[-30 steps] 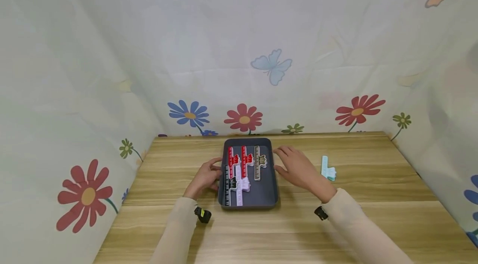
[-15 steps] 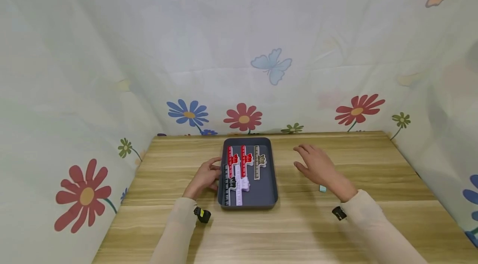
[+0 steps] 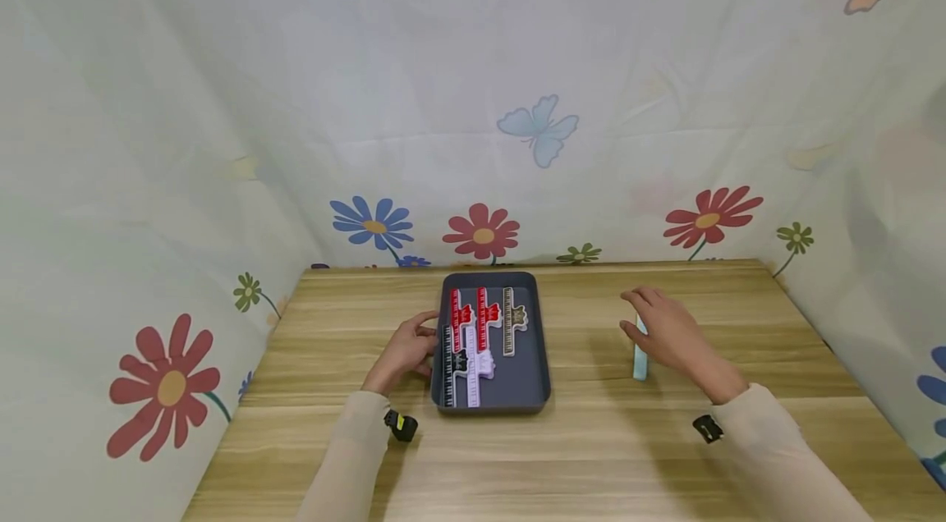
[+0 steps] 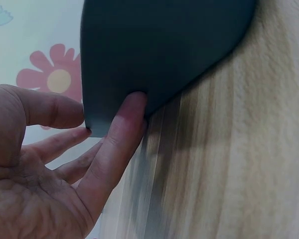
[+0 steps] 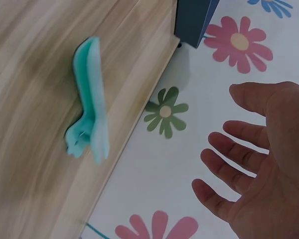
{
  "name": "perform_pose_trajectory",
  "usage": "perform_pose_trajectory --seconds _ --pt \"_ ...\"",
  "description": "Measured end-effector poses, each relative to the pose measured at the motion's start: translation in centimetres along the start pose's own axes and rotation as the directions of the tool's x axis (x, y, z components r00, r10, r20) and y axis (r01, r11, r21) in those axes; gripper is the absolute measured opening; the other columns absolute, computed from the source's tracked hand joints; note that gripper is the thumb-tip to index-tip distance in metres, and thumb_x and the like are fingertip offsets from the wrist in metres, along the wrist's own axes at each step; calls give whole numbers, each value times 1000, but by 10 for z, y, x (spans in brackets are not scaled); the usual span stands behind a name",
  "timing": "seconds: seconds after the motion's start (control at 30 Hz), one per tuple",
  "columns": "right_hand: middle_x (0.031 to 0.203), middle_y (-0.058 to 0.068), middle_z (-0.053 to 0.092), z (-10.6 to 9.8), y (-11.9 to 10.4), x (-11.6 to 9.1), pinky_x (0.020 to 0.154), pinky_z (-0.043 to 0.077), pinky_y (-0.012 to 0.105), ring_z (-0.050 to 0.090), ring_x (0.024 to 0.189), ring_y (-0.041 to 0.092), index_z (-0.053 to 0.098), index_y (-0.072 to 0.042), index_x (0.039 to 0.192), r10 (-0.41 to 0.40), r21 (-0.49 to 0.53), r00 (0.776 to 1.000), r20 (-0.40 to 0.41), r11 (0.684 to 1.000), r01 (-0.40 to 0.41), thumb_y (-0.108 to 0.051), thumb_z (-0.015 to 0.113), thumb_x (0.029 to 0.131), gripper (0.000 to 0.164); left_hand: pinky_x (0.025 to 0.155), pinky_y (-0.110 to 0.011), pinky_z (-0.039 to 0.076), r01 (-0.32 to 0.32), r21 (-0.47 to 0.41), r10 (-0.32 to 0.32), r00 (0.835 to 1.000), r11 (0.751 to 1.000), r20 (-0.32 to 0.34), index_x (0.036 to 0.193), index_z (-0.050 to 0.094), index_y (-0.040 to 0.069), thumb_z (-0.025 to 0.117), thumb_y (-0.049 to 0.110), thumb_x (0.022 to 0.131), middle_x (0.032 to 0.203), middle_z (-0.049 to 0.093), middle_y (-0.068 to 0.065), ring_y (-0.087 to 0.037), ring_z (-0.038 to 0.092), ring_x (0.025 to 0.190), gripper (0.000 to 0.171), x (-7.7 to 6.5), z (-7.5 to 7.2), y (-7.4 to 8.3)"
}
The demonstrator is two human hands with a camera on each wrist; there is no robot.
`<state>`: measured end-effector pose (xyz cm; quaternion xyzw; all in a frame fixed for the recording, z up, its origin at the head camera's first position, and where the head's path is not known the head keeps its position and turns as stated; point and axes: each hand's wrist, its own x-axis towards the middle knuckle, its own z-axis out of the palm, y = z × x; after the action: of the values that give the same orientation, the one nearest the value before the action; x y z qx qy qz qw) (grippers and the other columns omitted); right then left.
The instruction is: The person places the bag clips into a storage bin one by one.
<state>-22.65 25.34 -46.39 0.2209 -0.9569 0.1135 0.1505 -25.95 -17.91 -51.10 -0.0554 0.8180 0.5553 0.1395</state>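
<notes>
A dark grey tray (image 3: 525,374) stands on the wooden table, holding long clips with piano-key markings: two red clips (image 3: 482,325), a dark gold clip (image 3: 507,333), a black clip (image 3: 447,382) and a lilac clip (image 3: 473,391). At its left side, my left hand (image 3: 402,351) touches the outer wall, with fingertips of extended fingers (image 4: 124,129) against it in the left wrist view. Over at the right, my right hand (image 3: 671,337) hovers above a turquoise clip (image 5: 93,94), apart from it, fingers spread and holding nothing. That hand partly covers the clip in the head view.
The wooden tabletop (image 3: 576,464) extends around the tray and reaches back to a white cloth (image 3: 414,95) printed with flowers and butterflies. Cloth also hangs along both sides. A black wrist device (image 3: 707,428) sits at the right sleeve.
My right hand has left the tray's right side and moved rightward to above the turquoise clip. The left hand and the tray have stayed in place.
</notes>
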Motion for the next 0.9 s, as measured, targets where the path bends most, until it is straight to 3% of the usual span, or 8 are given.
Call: perform_pose_trajectory --seconds 0.33,0.57,0.9 --pt "120 26 60 2 29 -16 92 51 61 56 113 45 55 9 128 70 4 994 79 998 -70 -21 70 89 51 55 -40 62 1 1 -2 1000 1000 10 149 43 19 52 5 92 129 57 -22 -27 66 92 59 1 0 -1" --pt "127 28 57 11 41 -22 90 49 66 52 117 48 53 7 133 170 11 961 219 984 -177 -26 66 92 54 54 -39 62 -4 18 4 1000 1000 7 149 43 19 52 7 93 129 57 -23 -27 67 91 58 1 -1 -1" --pt "123 29 57 24 49 -31 93 51 60 58 109 45 51 12 131 127 50 953 275 988 -146 -25 69 89 58 55 -40 62 -12 -5 12 1000 1000 11 149 43 19 52 6 91 128 58 -23 -26 68 87 59 1 0 -3"
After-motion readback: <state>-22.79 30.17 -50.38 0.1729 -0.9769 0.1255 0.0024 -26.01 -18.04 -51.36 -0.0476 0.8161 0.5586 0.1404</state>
